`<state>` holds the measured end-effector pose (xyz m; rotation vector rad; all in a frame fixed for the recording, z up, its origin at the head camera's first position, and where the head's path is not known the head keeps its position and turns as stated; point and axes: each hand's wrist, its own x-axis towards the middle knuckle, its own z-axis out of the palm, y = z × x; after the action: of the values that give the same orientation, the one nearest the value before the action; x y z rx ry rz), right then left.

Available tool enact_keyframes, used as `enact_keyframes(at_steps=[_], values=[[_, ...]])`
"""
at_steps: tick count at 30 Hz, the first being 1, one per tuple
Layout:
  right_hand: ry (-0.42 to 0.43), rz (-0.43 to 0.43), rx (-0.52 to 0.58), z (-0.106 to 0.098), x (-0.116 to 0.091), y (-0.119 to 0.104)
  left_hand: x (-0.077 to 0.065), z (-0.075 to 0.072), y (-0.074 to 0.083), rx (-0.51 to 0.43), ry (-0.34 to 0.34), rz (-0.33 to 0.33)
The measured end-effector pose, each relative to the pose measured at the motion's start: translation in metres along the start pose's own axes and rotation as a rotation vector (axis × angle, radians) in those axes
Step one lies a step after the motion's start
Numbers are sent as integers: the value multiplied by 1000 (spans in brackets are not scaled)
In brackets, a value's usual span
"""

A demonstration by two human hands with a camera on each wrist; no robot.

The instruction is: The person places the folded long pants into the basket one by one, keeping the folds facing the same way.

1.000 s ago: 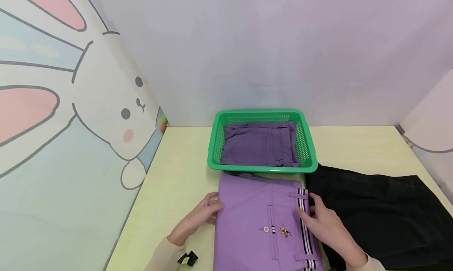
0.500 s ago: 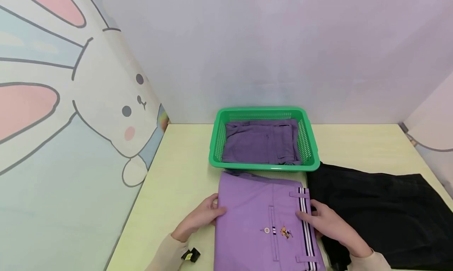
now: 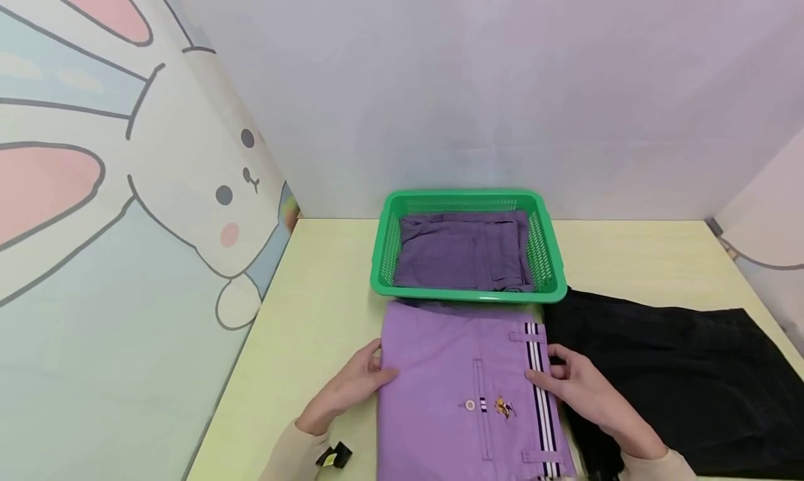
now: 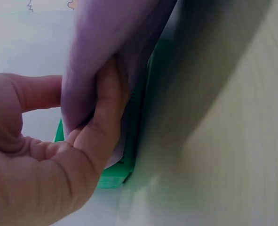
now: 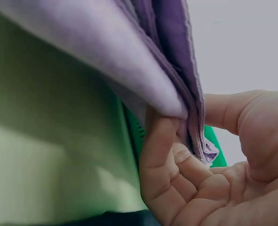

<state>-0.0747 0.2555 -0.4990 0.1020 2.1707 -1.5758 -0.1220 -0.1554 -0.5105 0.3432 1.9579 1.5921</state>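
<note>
While two bare hands hold its sides, a folded light purple cloth garment [image 3: 433, 390] is just on the near side of a green plastic basket [image 3: 467, 297], its edges lifted off the pale yellow table [image 3: 333, 278]. The basket is a low box with rounded corners and lots of tiny holes in its walls. Inside it lies a folded dark purple cloth garment [image 3: 465, 254], a bit wrinkly.

The left hand [image 3: 353, 382] pinches one side, thumb on top and fingers bent underneath. The right hand [image 3: 584, 390] pinches the other side the same way, with its thumb by the black and white stripes. The light purple cloth looks smooth, and has belt loops, a round pale button and a small stitched picture in gold and dark thread.

Beside it, black cloth [image 3: 678, 383] lies flat. A little yellow patch [image 3: 330, 460] near the left sleeve is too small to read.
</note>
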Motion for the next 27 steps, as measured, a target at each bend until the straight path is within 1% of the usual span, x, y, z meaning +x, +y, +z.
enact_keyframes(at_steps=[2,6,12,16,20,27], values=[[-2,-7,25,1,-2,-3,-4,-3,4,0,2,4],[-37,-17,104,1,-7,-8,-13,-9,15,1,9,10],[-39,-6,172,-1,-13,-19,-22,-15,30,-5,-14,39],[-43,-13,211,-3,-17,-26,-24,-16,37,-17,-23,50],[-53,-32,242,-5,-18,-27,-24,-18,43,-24,-27,72],[-60,-57,318,-8,-20,-34,-23,-22,50,-40,-25,109]])
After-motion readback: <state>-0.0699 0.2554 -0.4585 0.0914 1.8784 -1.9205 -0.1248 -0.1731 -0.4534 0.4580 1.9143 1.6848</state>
